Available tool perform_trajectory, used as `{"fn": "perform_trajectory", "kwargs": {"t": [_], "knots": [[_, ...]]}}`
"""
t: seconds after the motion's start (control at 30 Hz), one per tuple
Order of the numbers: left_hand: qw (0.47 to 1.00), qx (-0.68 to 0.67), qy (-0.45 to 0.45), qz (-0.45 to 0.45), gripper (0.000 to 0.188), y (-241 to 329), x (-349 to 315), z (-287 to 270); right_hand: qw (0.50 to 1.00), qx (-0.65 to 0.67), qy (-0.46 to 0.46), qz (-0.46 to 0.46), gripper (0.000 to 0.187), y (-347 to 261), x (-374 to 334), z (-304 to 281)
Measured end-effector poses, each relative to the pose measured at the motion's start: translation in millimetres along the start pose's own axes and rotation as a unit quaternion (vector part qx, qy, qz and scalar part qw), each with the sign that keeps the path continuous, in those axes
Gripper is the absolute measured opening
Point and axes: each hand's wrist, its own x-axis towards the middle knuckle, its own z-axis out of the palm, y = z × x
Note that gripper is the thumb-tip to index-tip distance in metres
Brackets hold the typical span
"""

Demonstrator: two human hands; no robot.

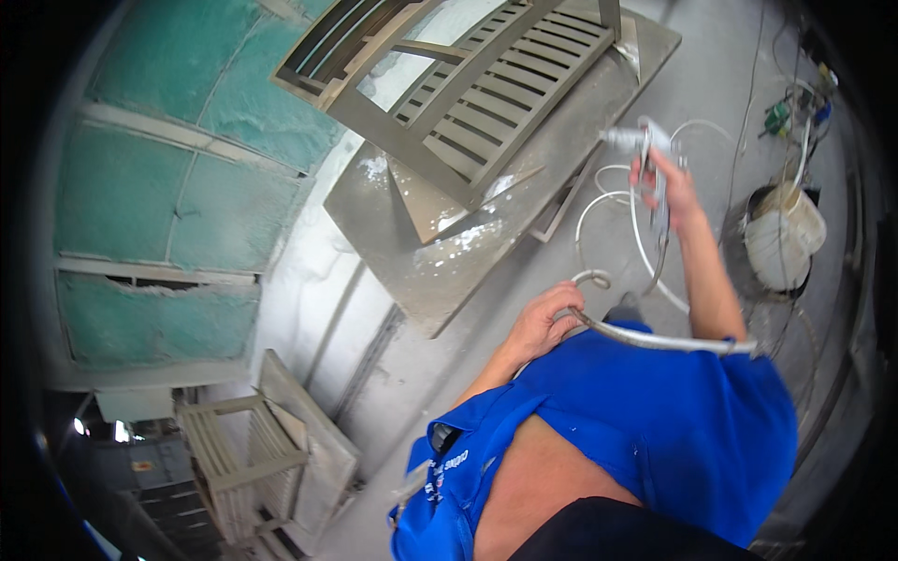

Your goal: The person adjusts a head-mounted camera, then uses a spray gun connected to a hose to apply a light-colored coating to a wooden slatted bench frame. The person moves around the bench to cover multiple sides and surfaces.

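My right hand (667,187) is wrapped round the handle of a silver spray gun (645,140), whose nozzle points left toward a slatted wooden chair or bench frame (514,103). Pale hoses hang in loops below the gun. Closer to my body, my left hand (547,318) grips a whitish hose (645,337) that runs across my front to the right. The wooden piece is greyish brown and tilted, resting on a flat board (412,252) spotted with white, wet-looking patches. A gap separates the gun from the wood.
Green filter panels (131,196) line the wall at left. Another slatted wooden piece (248,449) stands at the lower left by a leaning board (309,439). A bucket with a pale container (786,238) sits at right, near loose hoses and cables on the grey floor (697,84).
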Motion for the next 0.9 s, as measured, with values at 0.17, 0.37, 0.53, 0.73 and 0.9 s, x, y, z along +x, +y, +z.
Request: {"fn": "perform_trajectory", "kwargs": {"t": [0.17, 0.37, 0.53, 0.73, 0.9], "knots": [[0.998, -0.018, 0.06, -0.011, 0.026, 17, -5, -6, 0.996, 0.065, -0.056, -0.017, 0.037, -32, 50, 28], [0.994, -0.051, 0.087, -0.051, 0.029, 6, 34, 9, 0.994, 0.036, -0.096, 0.036, 0.032, -50, 121, 27], [0.99, -0.032, 0.115, -0.071, 0.028, -6, 116, 42, 0.985, 0.03, -0.138, 0.1, 0.028, -51, 211, 13], [0.986, -0.001, 0.125, -0.109, 0.029, -2, 208, 82, 0.957, 0.05, -0.224, 0.18, 0.026, -56, 290, 14], [0.975, -0.006, 0.16, -0.156, 0.031, 4, 240, 104, 0.923, 0.139, -0.299, 0.197, 0.024, -61, 311, 14]]}}
